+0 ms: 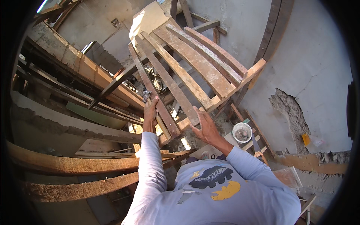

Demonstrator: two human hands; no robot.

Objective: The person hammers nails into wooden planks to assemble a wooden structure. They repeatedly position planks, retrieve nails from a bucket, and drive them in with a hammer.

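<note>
- Nearest the camera, a pale shirt (228, 204) fills the lower middle.
- Left hand (150, 111): fingers wrapped around a hammer (146, 96), its metal head toward the far side, beside the leftmost plank (164, 112).
- Right hand (207, 127): thumb and fingers spread wide, touching the near end of the second plank (168, 83); whether they grip it, I cannot tell.
- Both planks lie with their near ends at a crossbeam (257, 69), in a row with others to the right.
- Risk, as I judge it: a poorly fixed plank could slide or tip if pushed; a stray hammer blow could catch the right hand.
- Right of that hand, a white bucket (235, 131) holds something greyish, too small to identify; a knock could spill it.
</note>
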